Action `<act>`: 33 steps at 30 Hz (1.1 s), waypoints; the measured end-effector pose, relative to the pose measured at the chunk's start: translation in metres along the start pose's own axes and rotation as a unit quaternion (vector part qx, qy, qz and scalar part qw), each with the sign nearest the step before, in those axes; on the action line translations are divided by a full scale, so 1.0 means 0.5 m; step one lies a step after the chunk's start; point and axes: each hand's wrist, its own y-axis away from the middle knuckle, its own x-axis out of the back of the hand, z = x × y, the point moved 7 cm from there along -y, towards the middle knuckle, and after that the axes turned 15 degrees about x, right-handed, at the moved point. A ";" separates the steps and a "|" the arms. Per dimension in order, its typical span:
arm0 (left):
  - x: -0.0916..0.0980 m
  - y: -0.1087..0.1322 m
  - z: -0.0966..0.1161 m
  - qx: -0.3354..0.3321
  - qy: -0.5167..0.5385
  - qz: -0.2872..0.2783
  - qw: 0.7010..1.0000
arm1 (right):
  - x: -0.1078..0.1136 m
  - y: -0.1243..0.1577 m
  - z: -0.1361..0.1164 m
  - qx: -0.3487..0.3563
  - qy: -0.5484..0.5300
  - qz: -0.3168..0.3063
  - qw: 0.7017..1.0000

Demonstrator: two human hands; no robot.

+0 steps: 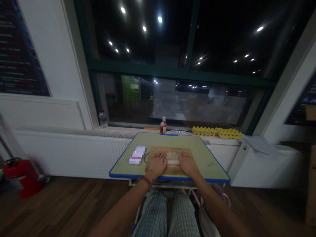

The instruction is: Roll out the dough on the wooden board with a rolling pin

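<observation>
My left hand (156, 165) and my right hand (188, 165) rest palm down on the two ends of a pale rolling pin (173, 162), which lies crosswise and is partly hidden by them. Beneath and beyond the pin, a pale flattened sheet of dough (173, 155) lies on a square wooden board (170, 152). The board sits on a green table top with a blue edge (204, 158). Left of the board lies a flat package (137, 154), blurred out, a little beyond my left hand.
Along the sill behind the table are a red-labelled bottle (163, 125), yellow egg trays (216, 132) and a clear bottle (103, 119). A white radiator (74, 154) runs below the window. A red extinguisher (22, 177) stands on the wooden floor at left.
</observation>
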 end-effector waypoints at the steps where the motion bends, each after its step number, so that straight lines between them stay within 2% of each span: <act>1: -0.002 -0.003 -0.001 -0.008 0.001 0.000 1.000 | 0.000 -0.015 0.003 -0.002 -0.001 0.001 1.000; 6: -0.011 -0.024 -0.008 -0.050 0.022 -0.024 0.998 | -0.040 -0.079 0.026 -0.046 -0.024 -0.034 0.998; 8: -0.012 -0.038 -0.014 -0.034 0.037 -0.061 0.997 | -0.062 -0.088 0.033 -0.055 -0.032 -0.058 0.996; 11: -0.021 -0.060 -0.014 0.009 0.064 -0.144 0.987 | -0.079 -0.087 0.036 -0.056 -0.025 -0.070 0.996; 12: -0.022 -0.069 -0.013 0.026 0.071 -0.151 0.986 | -0.081 -0.084 0.036 -0.055 -0.024 -0.070 0.996; 15: -0.029 -0.090 -0.011 0.092 0.065 -0.151 0.982 | -0.081 -0.076 0.030 -0.039 -0.018 -0.064 0.997; 18: -0.044 -0.096 -0.004 0.113 0.049 -0.143 0.982 | -0.080 -0.069 0.027 -0.030 -0.010 -0.057 0.998; 24: -0.049 -0.079 0.005 0.067 -0.001 -0.092 0.994 | -0.074 -0.048 0.017 -0.014 0.001 -0.059 0.998; 30: -0.027 -0.037 0.018 0.032 -0.013 -0.061 0.998 | -0.058 -0.011 -0.005 0.012 0.020 -0.046 0.999; 33: -0.017 -0.030 0.020 0.033 -0.010 -0.033 0.999 | -0.064 -0.015 -0.003 0.018 0.015 -0.039 0.999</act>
